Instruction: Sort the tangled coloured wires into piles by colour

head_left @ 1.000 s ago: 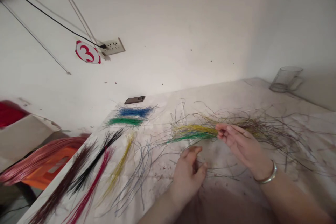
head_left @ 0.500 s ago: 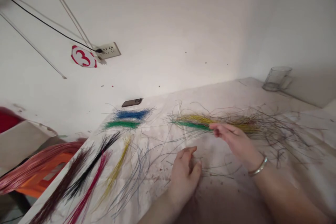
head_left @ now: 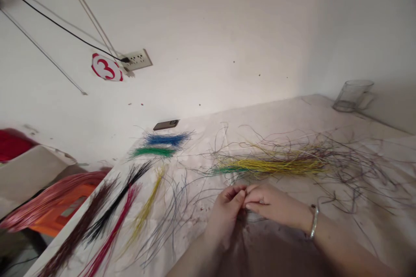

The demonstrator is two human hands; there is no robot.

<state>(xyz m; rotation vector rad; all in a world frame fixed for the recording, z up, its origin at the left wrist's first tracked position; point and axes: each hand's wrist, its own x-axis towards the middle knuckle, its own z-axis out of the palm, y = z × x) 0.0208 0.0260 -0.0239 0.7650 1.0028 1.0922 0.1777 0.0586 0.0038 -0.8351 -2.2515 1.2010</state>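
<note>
My left hand [head_left: 227,212] and my right hand [head_left: 273,205] meet fingertip to fingertip low over the table [head_left: 292,114], both pinched closed; whatever thin strand is between them is too fine to make out. Just beyond them lies a loose tangle of thin wires [head_left: 286,162], mostly yellow with some green at its left end. A silver bangle [head_left: 313,220] sits on my right wrist.
Sorted wire bundles lie to the left: blue [head_left: 165,138], green [head_left: 152,152], black [head_left: 117,203], red [head_left: 110,236], yellow [head_left: 147,207], dark brown [head_left: 74,236]. A phone [head_left: 166,124] lies by the wall. A glass jug [head_left: 352,94] stands far right. A wall socket [head_left: 136,59] and orange stool [head_left: 58,212] are left.
My right hand let go of the yellow-green bundle, which now lies on the table, and came down and left to meet my left hand. Both hands' fingers closed into a pinch.
</note>
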